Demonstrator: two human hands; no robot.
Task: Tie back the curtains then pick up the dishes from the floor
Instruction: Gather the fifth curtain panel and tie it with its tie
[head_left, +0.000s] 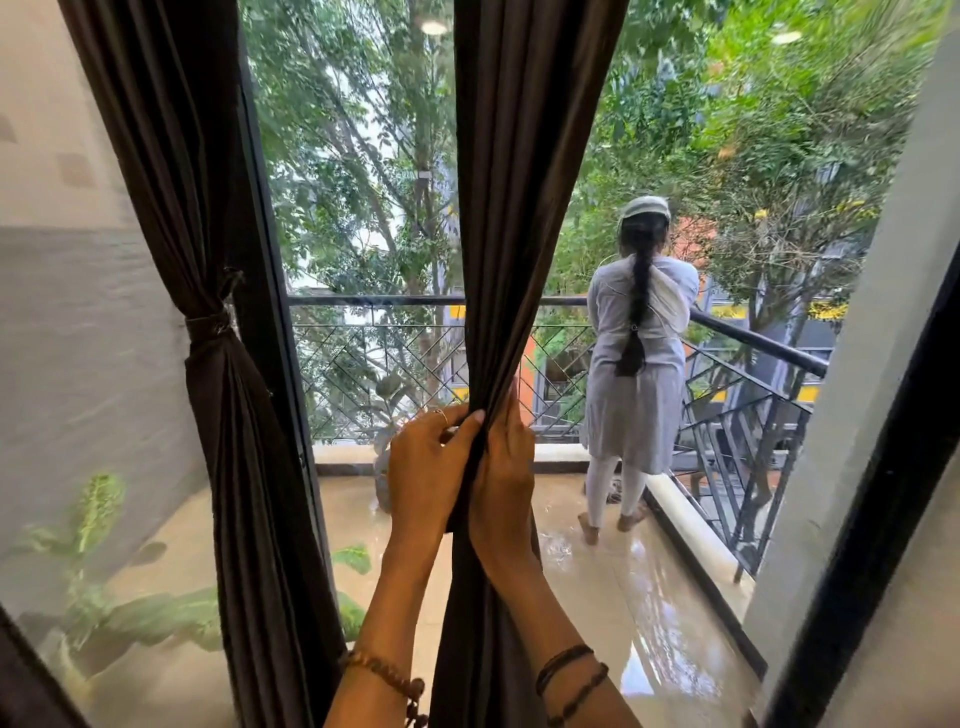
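I have both hands on the middle curtain (519, 208), the dark brown panel hanging down the centre of the view in front of the glass door. My left hand (428, 467) is curled round the gathered folds from the left, thumb tip pressed into the cloth, a ring on one finger. My right hand (503, 473) wraps the same bunch from the right, fingers reaching up along the fabric. Between them the cloth is squeezed into a narrow waist, and it spreads again toward the near edge between my wrists.

At the left, a second curtain (208, 208) is cinched by a tie-back (208, 325) beside the dark door frame (270, 332).

Beyond the glass, a person (636, 374) in pale clothes stands on the wet balcony floor (597, 582) at the black railing (395, 300), back turned. I see no dishes from here.
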